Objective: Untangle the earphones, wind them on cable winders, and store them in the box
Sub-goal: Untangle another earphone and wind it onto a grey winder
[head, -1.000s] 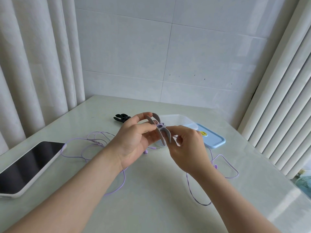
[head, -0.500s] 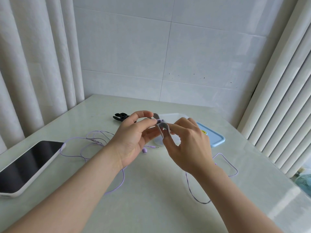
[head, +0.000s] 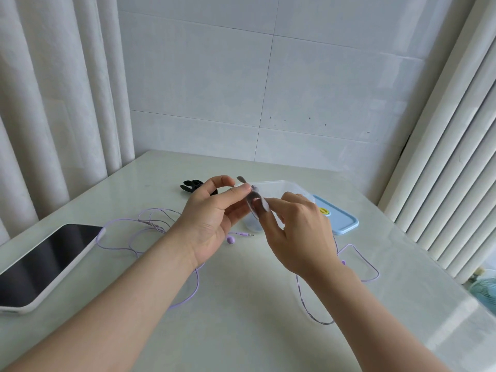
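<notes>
phone left | box behind hands | lid right of box

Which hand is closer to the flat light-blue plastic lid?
Right. The right hand is just left of the flat light-blue plastic lid; the left hand is farther left, past the grey cable winder.

Near table lies open; phone, cable loops, box and lid crowd farther back.

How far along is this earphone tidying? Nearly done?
Early on. Done: the box stands open, its blue lid beside it. In hand: left hand and right hand hold the grey winder, winding barely begun. Left: the purple earphones lie mostly loose on the table; nothing visibly lies in the box.
</notes>
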The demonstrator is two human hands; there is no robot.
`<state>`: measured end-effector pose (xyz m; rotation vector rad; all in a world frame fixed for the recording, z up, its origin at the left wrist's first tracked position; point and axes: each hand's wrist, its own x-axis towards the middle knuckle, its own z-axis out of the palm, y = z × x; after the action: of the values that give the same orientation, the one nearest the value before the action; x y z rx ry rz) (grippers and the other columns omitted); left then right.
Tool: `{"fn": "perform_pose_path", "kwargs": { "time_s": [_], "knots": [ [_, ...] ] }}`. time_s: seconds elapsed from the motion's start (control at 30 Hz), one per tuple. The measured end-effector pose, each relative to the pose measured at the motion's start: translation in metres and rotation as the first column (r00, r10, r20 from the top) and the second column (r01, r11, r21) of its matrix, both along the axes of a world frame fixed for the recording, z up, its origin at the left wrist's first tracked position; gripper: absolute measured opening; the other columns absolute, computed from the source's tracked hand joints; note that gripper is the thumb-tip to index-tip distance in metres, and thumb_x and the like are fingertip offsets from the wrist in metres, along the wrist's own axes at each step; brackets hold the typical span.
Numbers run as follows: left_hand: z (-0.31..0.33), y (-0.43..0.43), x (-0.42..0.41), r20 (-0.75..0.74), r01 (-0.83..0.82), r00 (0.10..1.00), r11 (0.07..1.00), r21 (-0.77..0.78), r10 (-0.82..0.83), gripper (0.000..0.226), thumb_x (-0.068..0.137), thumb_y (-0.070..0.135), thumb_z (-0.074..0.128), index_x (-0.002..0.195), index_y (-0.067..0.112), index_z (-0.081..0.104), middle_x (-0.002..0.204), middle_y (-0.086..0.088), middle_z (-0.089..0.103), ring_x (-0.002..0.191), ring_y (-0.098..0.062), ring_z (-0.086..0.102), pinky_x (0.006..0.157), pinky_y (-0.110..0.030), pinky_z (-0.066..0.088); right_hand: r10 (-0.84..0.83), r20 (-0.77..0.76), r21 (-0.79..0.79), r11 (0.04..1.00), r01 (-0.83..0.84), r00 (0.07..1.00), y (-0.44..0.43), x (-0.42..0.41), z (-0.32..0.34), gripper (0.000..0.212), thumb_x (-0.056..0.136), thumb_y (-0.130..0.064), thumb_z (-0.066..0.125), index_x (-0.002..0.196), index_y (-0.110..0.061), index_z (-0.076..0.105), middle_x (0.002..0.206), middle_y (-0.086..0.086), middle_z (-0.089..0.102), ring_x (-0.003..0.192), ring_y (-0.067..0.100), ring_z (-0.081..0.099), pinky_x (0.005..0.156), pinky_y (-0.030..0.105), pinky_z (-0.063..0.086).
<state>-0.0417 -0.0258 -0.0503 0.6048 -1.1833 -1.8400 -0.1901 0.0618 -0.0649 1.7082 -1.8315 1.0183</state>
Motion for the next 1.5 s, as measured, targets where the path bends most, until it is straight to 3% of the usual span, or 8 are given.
{"fn": "perform_pose_path", "kwargs": {
  "time_s": [0.2, 0.4, 0.53, 0.63, 0.9, 1.13, 1.33, 1.5],
  "knots": [
    [-0.001, -0.005, -0.001, -0.144, -0.072, 0.987, 0.997, 0.011, 0.072, 0.04, 0.09, -0.003, 0.074, 0.121, 0.018, 0.059, 0.1, -0.008, 0.078, 0.083, -0.029, 0.073, 0.074, -0.042, 0.05, 0.221, 0.077, 0.104, 0.968, -0.228, 0.972, -0.005, -0.006, -0.006, 0.048, 0.098, -0.016, 0.059, 0.061, -0.021, 0.029, 0.056, -0.005, 0.031, 0.057, 0.022, 0.031, 0.05, 0.043, 0.034],
    [-0.005, -0.008, 0.0, -0.123, -0.183, 0.977, 0.982, -0.042, 0.177, 0.042, 0.088, 0.0, 0.079, 0.125, 0.012, 0.064, 0.114, -0.004, 0.079, 0.086, -0.023, 0.08, 0.102, -0.066, 0.042, 0.312, -0.042, 0.186, 0.936, -0.299, 0.949, -0.003, -0.002, -0.006, 0.041, 0.098, -0.02, 0.055, 0.064, -0.022, 0.032, 0.055, -0.003, 0.03, 0.058, 0.024, 0.032, 0.05, 0.043, 0.036],
    [-0.008, -0.001, 0.0, 0.119, -0.171, 0.969, 0.937, -0.306, 0.216, 0.041, 0.087, 0.004, 0.082, 0.121, 0.022, 0.065, 0.111, 0.007, 0.079, 0.087, -0.022, 0.079, 0.081, -0.065, 0.058, 0.316, -0.049, 0.1, 0.946, -0.31, 0.948, 0.003, 0.006, 0.001, 0.029, 0.095, -0.022, 0.057, 0.069, -0.027, 0.045, 0.06, -0.011, 0.036, 0.058, 0.019, 0.038, 0.049, 0.04, 0.039],
    [-0.008, 0.005, -0.001, 0.212, -0.007, 0.973, 0.938, -0.345, 0.085, 0.039, 0.092, 0.015, 0.08, 0.123, 0.033, 0.065, 0.119, 0.01, 0.077, 0.09, -0.022, 0.076, 0.065, -0.048, 0.042, 0.299, 0.071, -0.054, 0.954, -0.295, 0.952, 0.003, 0.002, 0.004, 0.026, 0.099, -0.018, 0.054, 0.074, -0.021, 0.05, 0.065, -0.01, 0.047, 0.06, 0.018, 0.045, 0.052, 0.038, 0.039],
    [-0.007, 0.008, -0.002, 0.022, 0.167, 0.986, 0.961, -0.219, -0.166, 0.047, 0.093, 0.012, 0.07, 0.139, 0.017, 0.061, 0.095, -0.003, 0.073, 0.071, -0.017, 0.067, 0.052, -0.023, 0.045, 0.296, 0.317, -0.107, 0.955, -0.276, 0.901, 0.004, 0.005, 0.008, 0.022, 0.105, -0.006, 0.049, 0.084, -0.011, 0.056, 0.063, -0.015, 0.058, 0.059, 0.012, 0.049, 0.054, 0.015, 0.031],
    [-0.011, 0.002, 0.003, 0.259, 0.128, 0.966, 0.858, -0.497, 0.006, 0.043, 0.089, 0.019, 0.083, 0.126, 0.032, 0.067, 0.113, 0.001, 0.079, 0.094, -0.026, 0.074, 0.075, -0.058, 0.054, 0.022, -0.077, -0.213, 0.976, -0.038, 0.997, 0.005, -0.009, 0.007, 0.007, 0.099, -0.03, 0.071, 0.095, -0.025, 0.074, 0.071, -0.017, 0.041, 0.064, 0.011, 0.045, 0.048, 0.03, 0.038],
    [-0.014, 0.003, -0.005, 0.322, 0.121, 0.943, 0.812, -0.571, 0.086, 0.037, 0.097, 0.003, 0.069, 0.126, 0.026, 0.064, 0.111, 0.006, 0.079, 0.082, -0.014, 0.065, 0.06, -0.022, 0.049, -0.093, -0.183, -0.282, 0.959, 0.038, 0.979, -0.002, -0.023, 0.003, 0.01, 0.1, -0.024, 0.07, 0.097, -0.022, 0.079, 0.08, -0.001, 0.056, 0.075, 0.026, 0.048, 0.06, 0.037, 0.04],
    [-0.021, 0.002, -0.007, 0.372, 0.176, 0.924, 0.765, -0.62, 0.088, 0.025, 0.103, 0.008, 0.063, 0.119, 0.024, 0.072, 0.108, 0.003, 0.077, 0.097, -0.026, 0.069, 0.082, -0.039, 0.058, -0.103, -0.241, -0.246, 0.968, 0.042, 0.965, -0.005, -0.027, -0.002, 0.01, 0.1, -0.015, 0.068, 0.103, -0.02, 0.076, 0.087, 0.003, 0.057, 0.08, 0.03, 0.048, 0.07, 0.044, 0.043]
  ]
}}
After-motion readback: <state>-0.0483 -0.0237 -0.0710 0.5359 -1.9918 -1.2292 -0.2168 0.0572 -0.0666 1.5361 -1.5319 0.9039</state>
